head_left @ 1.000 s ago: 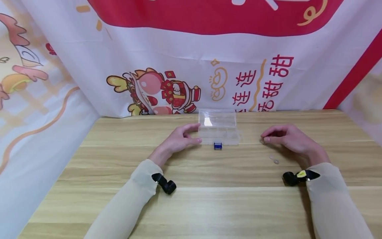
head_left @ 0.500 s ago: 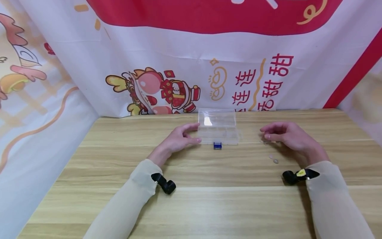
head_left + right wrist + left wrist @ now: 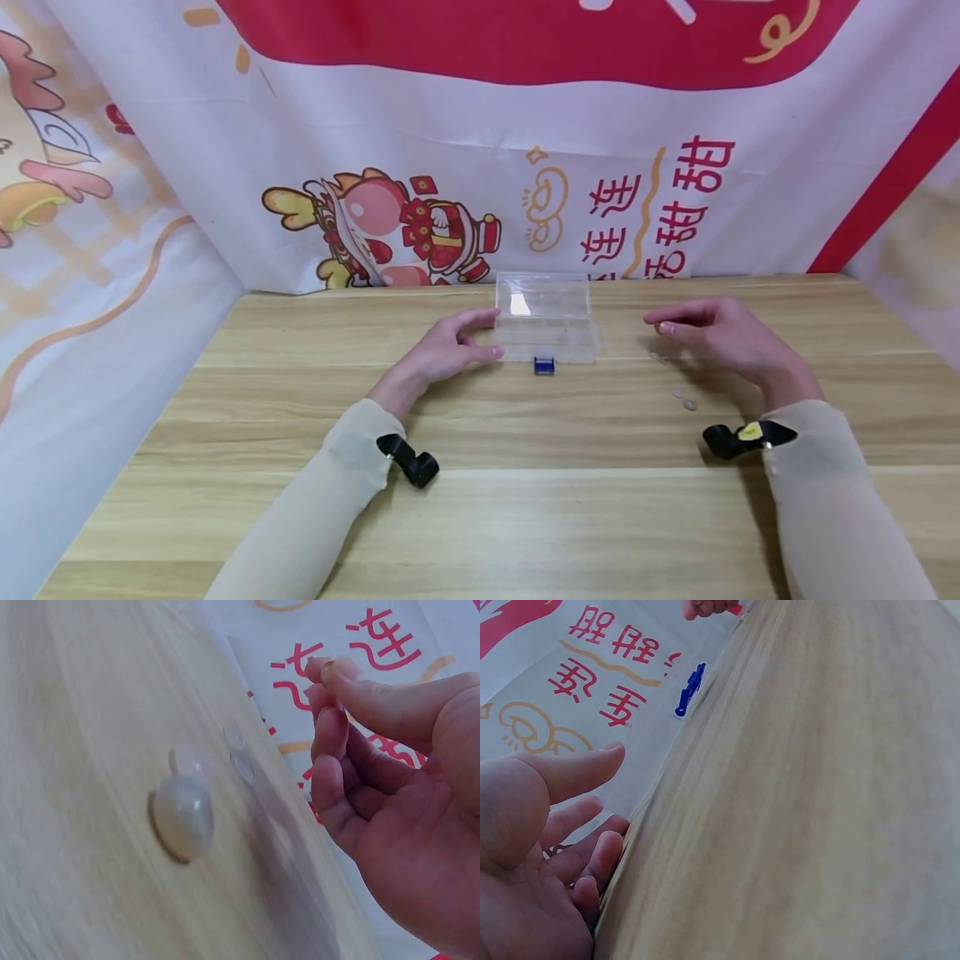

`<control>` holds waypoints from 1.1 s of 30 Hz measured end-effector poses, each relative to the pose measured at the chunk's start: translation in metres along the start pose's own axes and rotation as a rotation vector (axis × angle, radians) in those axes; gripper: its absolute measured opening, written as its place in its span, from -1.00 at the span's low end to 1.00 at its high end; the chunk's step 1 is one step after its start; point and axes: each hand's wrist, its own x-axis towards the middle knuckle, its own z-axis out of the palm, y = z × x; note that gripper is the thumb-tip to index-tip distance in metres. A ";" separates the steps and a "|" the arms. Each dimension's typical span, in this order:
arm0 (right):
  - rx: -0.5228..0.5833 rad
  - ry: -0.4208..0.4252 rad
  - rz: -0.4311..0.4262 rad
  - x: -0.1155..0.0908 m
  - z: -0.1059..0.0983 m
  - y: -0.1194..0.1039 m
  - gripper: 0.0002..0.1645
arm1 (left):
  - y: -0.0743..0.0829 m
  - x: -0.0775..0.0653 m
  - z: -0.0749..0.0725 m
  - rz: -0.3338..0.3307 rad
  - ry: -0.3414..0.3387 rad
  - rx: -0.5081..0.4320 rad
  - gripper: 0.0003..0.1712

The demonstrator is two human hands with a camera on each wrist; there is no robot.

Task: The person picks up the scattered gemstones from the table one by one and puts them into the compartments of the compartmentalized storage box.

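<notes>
A clear plastic box (image 3: 543, 335) with its lid raised stands at the back of the table, a blue latch (image 3: 544, 366) at its front. At its left side rests my left hand (image 3: 448, 343), thumb and fingers spread apart along the edge. To the right of the box, my right hand (image 3: 731, 340) is lifted above the tabletop and pinches a small yellowish-brown piece (image 3: 328, 669) between thumb and index finger; its kind is too small to tell. Beneath that hand lie small pale, shiny oval stones, among them a larger whitish one (image 3: 182, 817) and a clear one (image 3: 242, 767).
The wood-grain table (image 3: 480, 525) runs back to a printed white and red cloth (image 3: 450, 125) hung just behind the box. More cloth hangs at the left side (image 3: 82, 250). Each wrist wears a black camera, such as the left one (image 3: 420, 468).
My right hand has risen from the table and moved slightly left with the small piece in its fingertips, uncovering two stones beneath it. My left hand has stayed at the box.
</notes>
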 end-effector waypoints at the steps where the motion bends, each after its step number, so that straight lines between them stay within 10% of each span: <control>1: 0.005 0.001 -0.004 0.000 0.000 -0.002 -0.44 | 0.000 0.000 0.000 -0.001 0.001 -0.001 -0.23; 33: 0.033 0.104 -0.109 0.013 0.026 -0.044 -0.49 | -0.002 -0.001 -0.001 -0.006 -0.002 -0.027 -0.22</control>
